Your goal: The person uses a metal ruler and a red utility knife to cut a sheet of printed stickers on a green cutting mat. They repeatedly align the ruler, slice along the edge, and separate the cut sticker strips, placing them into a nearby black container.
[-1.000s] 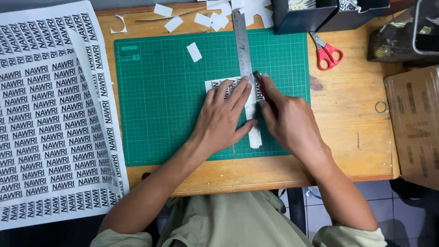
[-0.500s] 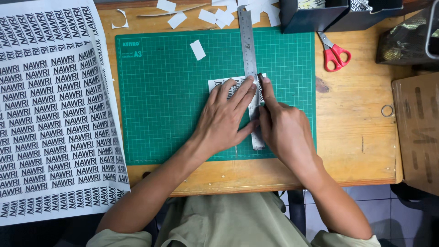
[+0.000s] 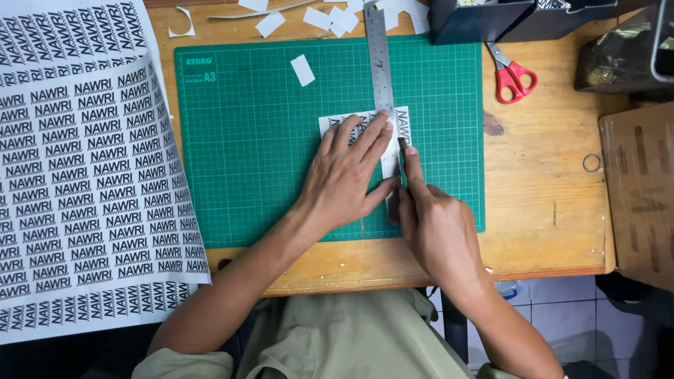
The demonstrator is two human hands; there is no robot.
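The left hand lies flat and palm-down on the green cutting mat, forearm coming in from the lower left, its fingers spread and stretched forward so that the fingertips press the steel ruler and the small printed paper piece under it; this hand grips nothing, it only pins things down. The ruler runs nearly straight away from the person, its far end passing the mat's top edge among loose white paper scraps. The right hand comes in from the lower right, fingers curled around a thin dark craft knife, index finger laid straight along the top of it; the blade end sits against the ruler's right edge, on the paper piece, just beside the left thumb. The paper piece lies near the middle of the mat, partly covered by the left fingers. A single white scrap rests alone on the mat, well apart from the hands. On the wooden surface, red-handled scissors lie just right of the mat, and a small metal ring lies farther right. A dark open box stands at the far edge; what it contains cannot be made out. A brown cardboard box sits at the right edge, closed. A large printed sheet of repeated black lettering overhangs the left side of the surface.
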